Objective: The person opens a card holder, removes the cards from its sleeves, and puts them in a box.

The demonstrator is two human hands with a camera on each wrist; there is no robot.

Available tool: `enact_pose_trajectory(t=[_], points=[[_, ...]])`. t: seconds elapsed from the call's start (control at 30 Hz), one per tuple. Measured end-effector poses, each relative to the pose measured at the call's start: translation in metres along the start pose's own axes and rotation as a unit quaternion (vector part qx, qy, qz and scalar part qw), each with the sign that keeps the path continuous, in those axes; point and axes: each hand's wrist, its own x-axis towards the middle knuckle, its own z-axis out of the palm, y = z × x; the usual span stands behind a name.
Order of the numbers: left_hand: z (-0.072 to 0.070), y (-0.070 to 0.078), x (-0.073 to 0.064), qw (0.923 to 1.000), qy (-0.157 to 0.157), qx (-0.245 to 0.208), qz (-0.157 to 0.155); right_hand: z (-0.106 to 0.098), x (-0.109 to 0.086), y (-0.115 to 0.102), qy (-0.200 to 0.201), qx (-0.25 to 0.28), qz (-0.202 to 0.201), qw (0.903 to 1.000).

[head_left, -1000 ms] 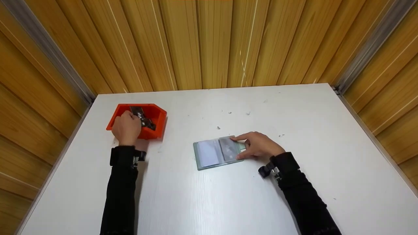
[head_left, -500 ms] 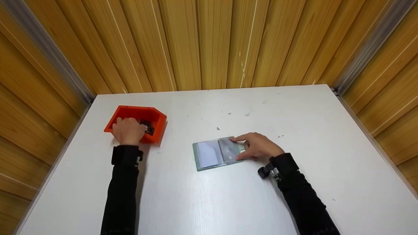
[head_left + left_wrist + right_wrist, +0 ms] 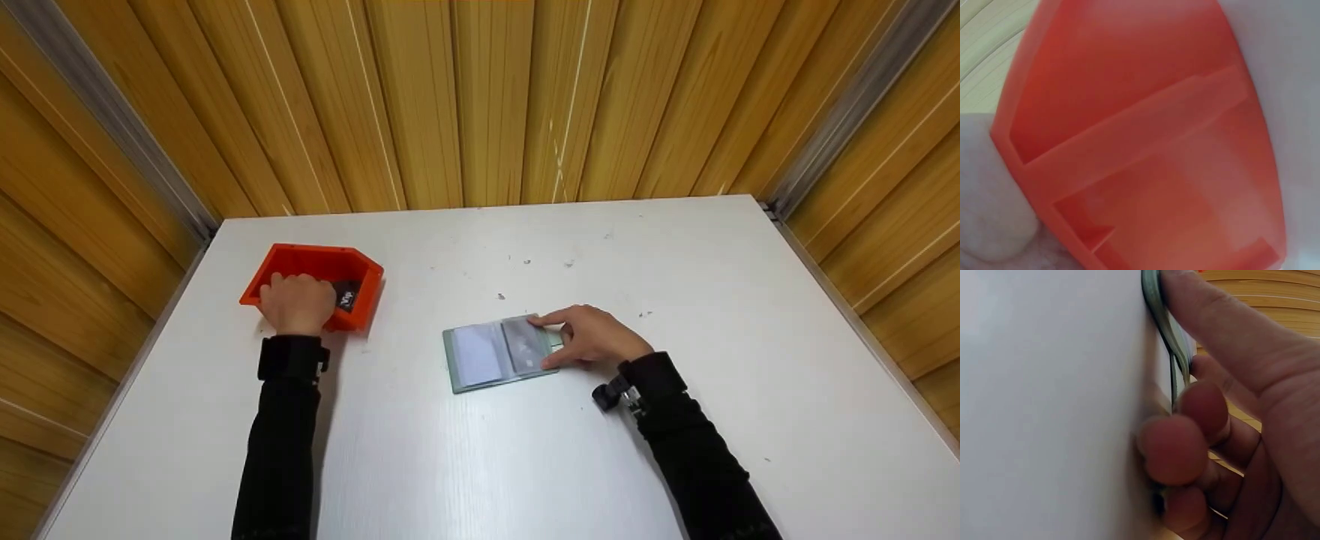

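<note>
My left hand (image 3: 298, 304) reaches down into the red plastic bin (image 3: 369, 294) at the left of the table. Its fingertips are hidden inside, so I cannot tell what they hold. A black card (image 3: 346, 295) marked "Vip" shows just right of the knuckles. In the left wrist view the ribbed wall of the bin (image 3: 1145, 140) fills most of the picture. An opened card holder (image 3: 478, 355) with clear sleeves and a green cover lies mid-table. My right hand (image 3: 598, 336) holds its right end between thumb and forefinger, its other fingers curled beside the green edge (image 3: 1157, 309).
The white table (image 3: 420, 465) has several small dark marks behind the card holder. Wood-patterned panels (image 3: 487, 105) enclose the back and both sides. A wrist camera (image 3: 607, 395) sits close to the table by my right hand.
My left hand has moved slightly right and deeper into the bin; the dark card it was fingering is lower, with "Vip" showing right of the hand. The right hand and card holder stay put.
</note>
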Motion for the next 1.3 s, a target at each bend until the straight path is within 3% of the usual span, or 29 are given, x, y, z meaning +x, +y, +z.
enact_pose_trajectory(t=[0.1,0.2,0.3,0.4,0.47,0.57,0.63,0.73,0.97,1.13,1.3], points=[[-0.001,0.001,-0.001,0.9999,0.014,-0.006,-0.007,0.0,0.0,0.0,0.0,0.004,-0.005,1.0],[-0.004,0.007,-0.004,0.9986,0.053,-0.007,-0.001,0.0,0.0,0.0,-0.001,0.005,-0.007,1.0],[-0.008,0.024,-0.013,0.9942,0.103,-0.008,0.031,0.0,0.0,0.0,-0.003,0.005,-0.008,1.0],[-0.011,0.053,-0.027,0.9853,0.132,-0.057,0.092,-0.001,-0.001,0.001,-0.003,0.003,-0.008,1.0],[-0.009,0.076,-0.041,0.9771,0.113,-0.108,0.144,-0.002,-0.003,0.002,-0.002,0.001,-0.008,1.0],[0.003,0.111,-0.063,0.9599,0.029,-0.162,0.226,-0.003,-0.005,0.003,0.002,-0.006,-0.003,1.0],[0.015,0.131,-0.076,0.9473,-0.034,-0.165,0.273,-0.003,-0.005,0.003,0.003,-0.008,-0.001,1.0],[0.03,0.149,-0.089,0.9334,-0.08,-0.14,0.321,-0.003,-0.004,0.003,0.003,-0.011,-0.001,0.9999],[0.041,0.157,-0.098,0.9291,-0.085,-0.068,0.353,-0.003,-0.002,-0.001,0.001,-0.011,-0.01,0.9999],[0.04,0.153,-0.098,0.925,-0.077,-0.056,0.368,-0.001,0.0,-0.005,0.01,-0.011,-0.028,0.9995],[0.039,0.151,-0.097,0.9216,-0.09,-0.066,0.372,0.002,0.003,-0.011,0.026,0.038,-0.055,0.9974]])
